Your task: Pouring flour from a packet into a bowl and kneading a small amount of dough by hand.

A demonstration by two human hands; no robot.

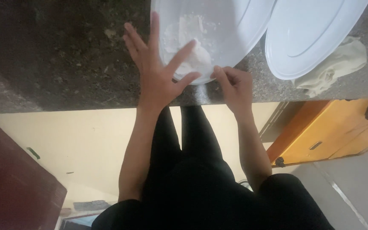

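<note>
Left hand (160, 72) lay spread flat on the bowl's (231, 38) near-left rim | right hand (235, 85) pinched the near rim at the desk (64, 55) edge | white dough (190, 51) sat inside, near side | best braced firmly, I'd say | white tray (311, 34) and cloth (337, 66) right of the bowl.

Two bare forearms reach up from six o'clock toward twelve. The left hand (156, 74) lies flat and open, its fingers (133, 37) spread wide, fanning from eleven to two o'clock. The right hand (235, 87) is curled, its fingers (219, 73) pinched together, pointing toward ten o'clock.
</note>
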